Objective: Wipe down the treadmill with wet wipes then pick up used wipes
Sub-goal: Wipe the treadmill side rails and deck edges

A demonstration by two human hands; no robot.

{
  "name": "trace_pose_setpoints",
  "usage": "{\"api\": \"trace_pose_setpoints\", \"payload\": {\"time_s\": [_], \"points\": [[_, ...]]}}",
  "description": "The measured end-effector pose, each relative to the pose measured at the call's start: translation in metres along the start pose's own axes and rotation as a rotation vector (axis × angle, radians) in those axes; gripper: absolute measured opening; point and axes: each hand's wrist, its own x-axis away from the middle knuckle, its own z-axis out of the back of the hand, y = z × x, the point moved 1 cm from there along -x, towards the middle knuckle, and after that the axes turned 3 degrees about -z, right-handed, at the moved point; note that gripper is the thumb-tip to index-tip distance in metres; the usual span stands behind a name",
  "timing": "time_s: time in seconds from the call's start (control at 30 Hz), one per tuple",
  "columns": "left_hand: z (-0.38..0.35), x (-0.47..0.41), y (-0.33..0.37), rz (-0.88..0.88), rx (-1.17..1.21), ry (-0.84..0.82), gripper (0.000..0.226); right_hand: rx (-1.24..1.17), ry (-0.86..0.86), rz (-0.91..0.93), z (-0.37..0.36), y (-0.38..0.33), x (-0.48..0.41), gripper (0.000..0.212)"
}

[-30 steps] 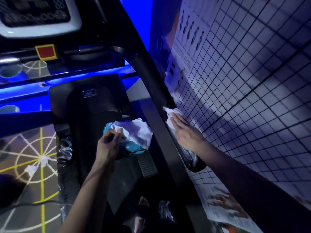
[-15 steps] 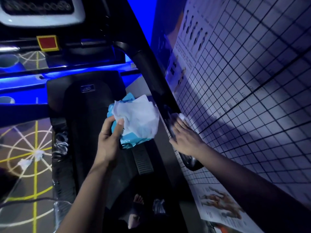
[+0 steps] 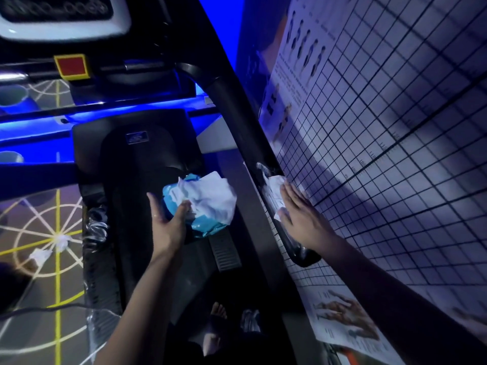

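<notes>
The right hand (image 3: 300, 217) lies flat with straight fingers on a white wipe (image 3: 275, 184), pressing it onto the black handrail (image 3: 232, 106) of the treadmill (image 3: 137, 164), close against the gridded wall (image 3: 395, 154). The step in hand looks like wiping that rail. To do it well, the palm should bear down evenly and slide the wipe along the rail's length toward its rounded lower end, in one long stroke rather than short dabs. Because the rail is round, a flat hand probably cleans only the top. Curling the fingers so the wipe wraps the sides, including the wall side where room is tight, would cover more. The wipe peeks out only at the fingertips and near the thumb, so it may bunch and is worth spreading. The left hand (image 3: 164, 225) grips a blue pack of wipes (image 3: 205, 225) over the treadmill, its thumb pinning a loose wipe (image 3: 210, 196) on top, ready as a replacement. The console (image 3: 66, 25) probably needs wiping too. Two crumpled wipes (image 3: 62, 241) lie on the patterned floor (image 3: 31, 299) to the left, waiting to be picked up.
</notes>
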Motion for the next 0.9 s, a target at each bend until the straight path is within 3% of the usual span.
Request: {"api": "trace_pose_setpoints", "payload": {"time_s": [0.1,0.23,0.53,0.67,0.77,0.9], "points": [[0.008,-0.006,-0.008,-0.018,0.008,0.08,0.086,0.115,-0.069,-0.041,-0.016,-0.003,-0.008,0.082],[0.031,-0.015,-0.016,-0.002,-0.015,0.115,0.076,0.092,-0.116,-0.1,-0.016,-0.01,-0.028,0.077],[0.041,-0.007,-0.024,0.029,-0.041,0.149,0.089,-0.015,-0.143,-0.071,-0.002,-0.01,-0.05,0.069],[0.037,-0.008,-0.028,0.015,-0.045,0.115,0.087,-0.07,-0.03,0.065,0.001,0.005,-0.026,0.066],[0.032,-0.008,-0.032,-0.004,-0.045,0.09,0.084,-0.123,0.164,0.189,-0.001,0.017,-0.014,0.045],[0.032,-0.008,-0.035,-0.006,-0.074,0.058,0.085,-0.114,0.13,0.214,0.001,0.025,0.001,0.042]]}}
